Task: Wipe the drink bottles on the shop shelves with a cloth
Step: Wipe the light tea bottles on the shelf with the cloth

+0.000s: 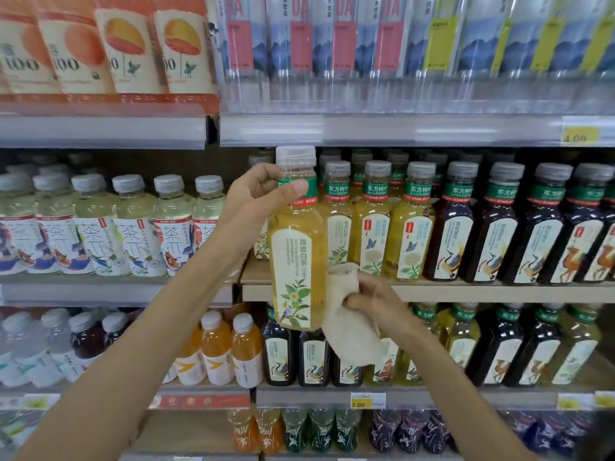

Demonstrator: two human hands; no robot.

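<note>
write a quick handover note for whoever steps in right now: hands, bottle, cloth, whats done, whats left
Left hand: grips the yellow tea bottle at its neck, held upright in front of the shelves.
Right hand: holds the cloth against the bottle's lower right side.
Done: this bottle is off the middle shelf and under the cloth. Which others are already wiped cannot be told.
Left: finish this bottle, probably set it back at the left end of its row, then go on to the other bottles.
</note>
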